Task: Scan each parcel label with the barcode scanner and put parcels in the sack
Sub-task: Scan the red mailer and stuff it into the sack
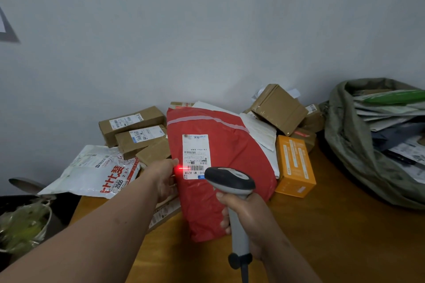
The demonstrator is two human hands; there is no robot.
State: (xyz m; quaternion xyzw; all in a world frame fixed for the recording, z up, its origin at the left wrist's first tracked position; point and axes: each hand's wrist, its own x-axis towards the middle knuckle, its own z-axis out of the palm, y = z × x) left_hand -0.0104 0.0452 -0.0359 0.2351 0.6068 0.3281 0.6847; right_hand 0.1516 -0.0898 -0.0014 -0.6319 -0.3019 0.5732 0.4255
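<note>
Scanner (230, 181) gripped in right hand (247, 216), fingers curled round grey handle, dark head aimed at white label (195, 156) of red parcel (220, 167). Red laser line across barcode near label's lower end, spilling onto left hand (164, 178). Left hand clasping left edge of red parcel, thumb side on top, fingers hidden behind the bag. Red parcel tilted up from wooden table (333, 236), lower end near table surface, upper end leaning back over the pile.

Behind and left: three brown cartons (135, 131) stacked against the wall, white labels up. Further left, white printed mailer (96, 172) lying flat, hanging past table's edge. Right of red parcel: white mailers (259, 135), tilted brown box (279, 108) on top of pile, orange box (295, 166) just beside red parcel on table. Far right: grey-green sack (351, 145), mouth open, flat parcels (391, 117) already inside. Lower left, off the table: plastic bag with yellow-green contents (23, 225), blurred.
</note>
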